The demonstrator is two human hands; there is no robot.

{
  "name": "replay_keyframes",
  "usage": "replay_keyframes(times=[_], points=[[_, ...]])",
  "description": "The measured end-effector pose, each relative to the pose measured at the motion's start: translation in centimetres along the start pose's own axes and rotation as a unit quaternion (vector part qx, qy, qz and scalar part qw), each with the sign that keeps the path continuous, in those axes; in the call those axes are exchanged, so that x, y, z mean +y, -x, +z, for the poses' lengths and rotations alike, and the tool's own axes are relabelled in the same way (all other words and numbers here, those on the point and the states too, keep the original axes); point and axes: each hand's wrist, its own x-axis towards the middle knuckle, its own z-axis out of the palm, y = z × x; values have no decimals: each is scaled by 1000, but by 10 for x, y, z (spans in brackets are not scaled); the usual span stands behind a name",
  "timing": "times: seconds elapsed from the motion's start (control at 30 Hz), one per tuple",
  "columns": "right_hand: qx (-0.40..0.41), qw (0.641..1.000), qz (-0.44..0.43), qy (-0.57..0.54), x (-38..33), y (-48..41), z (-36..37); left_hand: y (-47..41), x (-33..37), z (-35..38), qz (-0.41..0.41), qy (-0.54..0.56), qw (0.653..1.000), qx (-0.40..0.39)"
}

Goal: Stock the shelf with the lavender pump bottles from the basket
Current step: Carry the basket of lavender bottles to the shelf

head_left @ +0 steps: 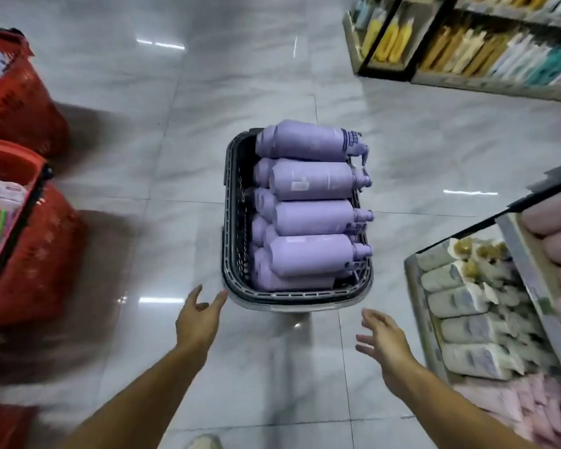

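At far left you have two red baskets (23, 222) on the floor (149, 131), one behind the other; the nearer one holds blurred, brightly coloured goods, too indistinct to name. Your left hand (199, 319) is extended forward with fingers spread and loose; it grips nothing; its fingertips lie just beside the near-left corner of the black basket (232, 222), and contact cannot be confirmed. The black basket stands on the floor at centre, directly ahead of you; the lavender bottles (311, 218) lie in it on their sides, stacked in more than one layer, bases to the left and pump heads to the right; the top layer rises above the rim, and the pump heads overhang the right rim. Your right hand (382, 340) is likewise spread and empty, near the basket's near-right corner but apart from it. At right you have a shelf (415, 286) stocked with pale pump bottles (467, 332) in rows; pink items sit on the tier above; a second shelf unit (467, 37) with yellow, tan and teal goods stands at upper right, well apart from the basket.
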Motion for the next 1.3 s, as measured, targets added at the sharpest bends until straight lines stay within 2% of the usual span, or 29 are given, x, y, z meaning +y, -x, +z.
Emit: replay_keyframes(times=[0.1,0.2,0.3,0.37,0.47,0.6,0.7,1.1,1.3], points=[[62,996,-55,42,-5,-46,23,-41,7,32,83,-27,996,-1],[133,974,-127,130,-18,-88,39,-72,9,67,150,-58,987,-4],[165,949,-139,231,-33,-126,44,-91,4,87,169,-101,979,51],[162,940,-155,257,-38,-148,44,-95,2,96,170,-118,974,92],[136,936,-191,261,-34,-168,46,-101,-1,102,168,-124,968,140],[185,927,-199,258,-34,-185,53,-110,2,106,169,-121,965,160],[179,930,-201,252,-46,-192,59,-118,15,111,174,-114,964,167],[163,919,-210,292,-119,-241,92,-176,80,126,161,-110,967,164],[206,914,-200,286,-150,-268,117,-223,129,133,178,-127,965,144]])
